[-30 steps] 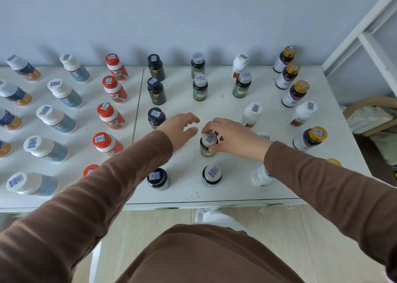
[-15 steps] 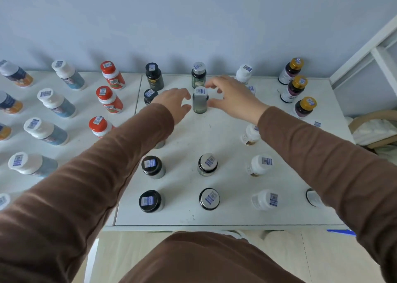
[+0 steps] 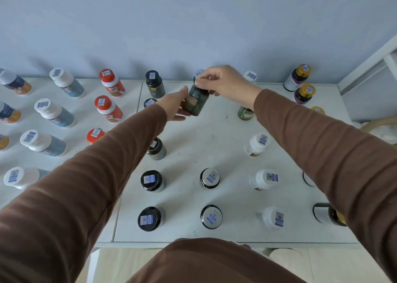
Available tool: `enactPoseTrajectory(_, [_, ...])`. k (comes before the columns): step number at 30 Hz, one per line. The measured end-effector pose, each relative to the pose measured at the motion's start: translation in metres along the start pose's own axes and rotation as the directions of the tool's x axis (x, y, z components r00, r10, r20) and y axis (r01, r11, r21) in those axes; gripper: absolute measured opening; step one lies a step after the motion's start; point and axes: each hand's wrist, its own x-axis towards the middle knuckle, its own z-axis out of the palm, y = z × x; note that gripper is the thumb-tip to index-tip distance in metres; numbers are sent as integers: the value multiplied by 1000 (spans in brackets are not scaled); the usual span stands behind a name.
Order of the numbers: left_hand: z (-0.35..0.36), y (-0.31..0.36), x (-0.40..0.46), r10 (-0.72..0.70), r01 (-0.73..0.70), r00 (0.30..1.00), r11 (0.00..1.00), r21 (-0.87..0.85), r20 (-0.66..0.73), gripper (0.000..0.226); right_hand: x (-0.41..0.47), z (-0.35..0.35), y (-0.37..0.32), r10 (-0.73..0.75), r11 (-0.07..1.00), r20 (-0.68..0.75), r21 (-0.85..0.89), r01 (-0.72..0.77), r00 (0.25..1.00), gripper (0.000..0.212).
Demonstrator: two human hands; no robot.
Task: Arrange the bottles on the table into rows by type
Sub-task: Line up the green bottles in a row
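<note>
- Head view: the dark green bottle (image 3: pixel 196 101) is off the tabletop (image 3: pixel 214 145), held near its far edge, just right of the black-capped bottle (image 3: pixel 154 84) that stands at the back by the wall.
- The right hand (image 3: pixel 223 82) grips the green bottle from above, fingers closed around its cap end; the left hand (image 3: pixel 175 106) is at the bottle's left flank near the base, fingers partly curled against it, though whether it truly clasps or only steadies I cannot tell.
- The bottle's long axis is tilted, cap toward the wall and up, base toward the person and slightly left.
- Judged from this, the coming move turns on the empty patch of tabletop directly under and in front of the bottle, in line with the two grey-capped bottles (image 3: pixel 210 178) nearer the person; the bottle must be brought upright before it is set down.
- The right hand carries the load and is the nearer to that spot; its forearm reaches in from the right over the white bottles (image 3: pixel 256 145), wrist bent down.
- The left forearm crosses over the black-capped column, so a low retreat could knock one.
</note>
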Motion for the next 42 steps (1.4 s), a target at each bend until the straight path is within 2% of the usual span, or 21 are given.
enactPoseTrajectory(3, [-1,8,-9,-72,123,980,951,-283,184,61,-1,-9,-18,80,994,-22,76,-78,997,45])
enactPoseTrajectory(6, [1,13,-16,-79,232,937,868,-438,340,58,0,-8,-27,124,985,-31,127,-120,992,47])
enactPoseTrajectory(10, [2,13,-23,-75,253,925,854,-454,374,49,-5,-5,-28,159,968,-31,202,-149,987,49])
enactPoseTrajectory(13, [2,8,-24,-58,185,953,888,-421,297,53,-13,-2,-23,132,976,-16,180,-127,991,46])
enactPoseTrajectory(17, [2,-4,-27,75,-20,984,947,-319,161,39,-29,2,-11,13,996,-19,86,-11,1000,39])
enactPoseTrajectory(21, [6,-22,-37,182,-164,954,982,-95,237,17,-53,7,1,-120,988,-2,-95,119,993,36])
enactPoseTrajectory(24, [8,-36,-41,211,-238,941,968,74,263,16,-74,13,6,-180,951,55,-247,188,982,36])
enactPoseTrajectory(27, [9,-44,-44,248,-336,931,868,367,266,23,-90,26,13,-187,915,117,-342,216,975,34])
enactPoseTrajectory(31, [11,-49,-42,264,-361,933,689,629,246,25,-97,43,28,-180,876,186,-416,243,966,34])
enactPoseTrajectory(36, [6,-47,-41,255,-321,945,616,719,204,31,-96,53,41,-159,852,219,-462,246,963,44])
enactPoseTrajectory(39, [3,-41,-40,281,-332,939,589,737,199,30,-96,47,43,-127,891,241,-398,217,962,51])
enactPoseTrajectory(42, [0,-29,-36,343,-348,922,540,766,177,31,-88,29,37,-119,936,217,-302,183,969,47])
